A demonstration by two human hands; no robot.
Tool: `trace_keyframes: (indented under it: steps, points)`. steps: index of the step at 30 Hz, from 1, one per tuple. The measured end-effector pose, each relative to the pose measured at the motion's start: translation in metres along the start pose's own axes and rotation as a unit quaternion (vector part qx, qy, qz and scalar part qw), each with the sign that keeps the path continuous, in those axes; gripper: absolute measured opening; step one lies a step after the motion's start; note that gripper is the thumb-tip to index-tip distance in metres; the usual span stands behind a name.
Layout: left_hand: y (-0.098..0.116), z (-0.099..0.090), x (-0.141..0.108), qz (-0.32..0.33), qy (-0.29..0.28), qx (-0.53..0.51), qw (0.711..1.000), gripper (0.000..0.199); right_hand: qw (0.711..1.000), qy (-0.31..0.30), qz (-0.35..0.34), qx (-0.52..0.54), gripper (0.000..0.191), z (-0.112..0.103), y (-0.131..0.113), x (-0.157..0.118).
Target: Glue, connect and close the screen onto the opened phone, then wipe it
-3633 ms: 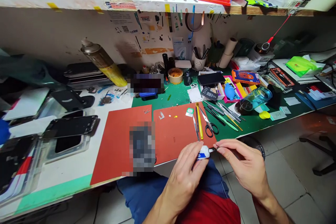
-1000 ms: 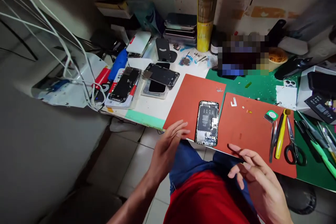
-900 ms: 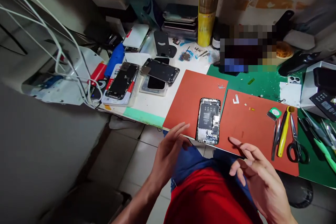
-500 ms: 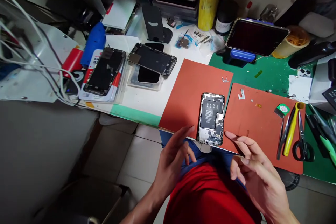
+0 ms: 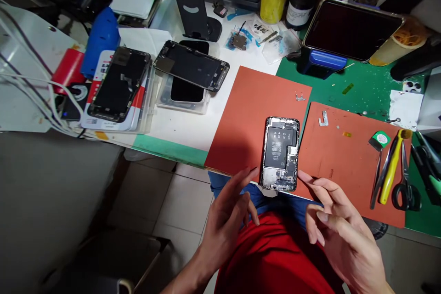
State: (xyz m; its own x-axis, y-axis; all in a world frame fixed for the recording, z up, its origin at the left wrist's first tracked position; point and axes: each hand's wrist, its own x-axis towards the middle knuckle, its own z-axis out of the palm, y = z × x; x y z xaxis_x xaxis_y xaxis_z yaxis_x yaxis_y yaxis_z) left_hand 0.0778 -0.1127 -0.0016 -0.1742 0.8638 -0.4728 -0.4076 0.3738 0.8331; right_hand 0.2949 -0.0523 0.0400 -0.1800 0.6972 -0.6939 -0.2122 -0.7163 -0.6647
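An opened phone body (image 5: 280, 154), with its black battery and circuit board showing, lies at the front edge of the left orange mat (image 5: 237, 115). Just to its left and nearer to me, my left hand (image 5: 229, 213) has its fingers apart and holds nothing. My right hand (image 5: 344, 229) is on the phone's other side, fingers loosely curled but apart, with nothing in them. Its index fingertip is close to the phone's lower right edge; I cannot tell whether it touches.
Tweezers (image 5: 375, 179), a yellow-handled tool (image 5: 391, 170) and scissors (image 5: 404, 183) lie on the right mat (image 5: 351, 161). Two detached screens (image 5: 120, 82) (image 5: 193, 66) rest at the left. A phone (image 5: 351, 30) stands behind on a blue holder (image 5: 322, 62).
The view has shifted slightly, so the bench items appear larger and spread further apart. Both hands keep nearly the same pose beside the opened phone.
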Motion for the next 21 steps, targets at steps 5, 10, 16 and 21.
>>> trace_keyframes:
  steps: [5, 10, 16, 21]
  points:
    - [-0.0035, -0.0014, 0.0002, 0.002, -0.017, -0.009, 1.000, 0.039, 1.000, 0.000, 0.002, -0.001, 0.032, -0.0009, 0.0006, 0.0008]
    - [-0.0076, -0.0040, -0.0010, -0.001, -0.029, -0.007, 1.000, 0.042, 1.000, -0.012, -0.009, -0.011, 0.030, -0.0037, 0.0021, 0.0011]
    - [-0.0061, -0.0032, 0.0009, 0.012, -0.037, 0.000, 0.999, 0.042, 0.999, -0.021, -0.046, -0.015, 0.033, -0.0048, 0.0061, 0.0008]
    - [-0.0049, -0.0037, 0.0012, 0.025, 0.010, 0.065, 0.997, 0.042, 0.999, -0.012, -0.041, -0.025, 0.036, -0.0021, 0.0090, 0.0033]
